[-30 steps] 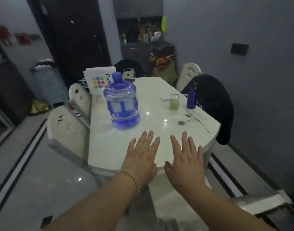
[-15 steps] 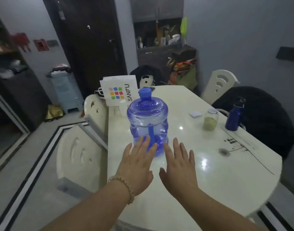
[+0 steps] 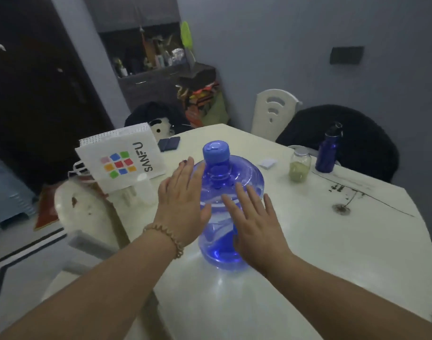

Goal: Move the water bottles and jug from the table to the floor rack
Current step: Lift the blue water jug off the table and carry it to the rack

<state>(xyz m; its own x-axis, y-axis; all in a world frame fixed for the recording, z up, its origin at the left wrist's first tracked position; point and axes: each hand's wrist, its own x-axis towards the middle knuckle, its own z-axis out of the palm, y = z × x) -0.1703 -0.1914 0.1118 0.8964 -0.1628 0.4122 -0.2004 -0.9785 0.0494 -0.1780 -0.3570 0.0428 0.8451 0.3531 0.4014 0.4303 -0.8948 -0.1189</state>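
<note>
Blue: one jug [image 3: 221,227], one bottle [image 3: 329,153]; left hand [image 3: 183,204], right hand [image 3: 254,222] flanking.

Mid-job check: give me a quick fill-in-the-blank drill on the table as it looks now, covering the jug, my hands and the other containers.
1. The translucent blue plastic water jug stands upright on the white table, closed by a ___ cap.
2. The left hand and right hand flank it with straight fingers; the beaded bracelet sits on the ___ wrist.
3. The glass jar of greenish contents stands between the jug and the dark blue metal bottle, which is ___ than the jar.

Missing words: blue; left; taller.
</note>
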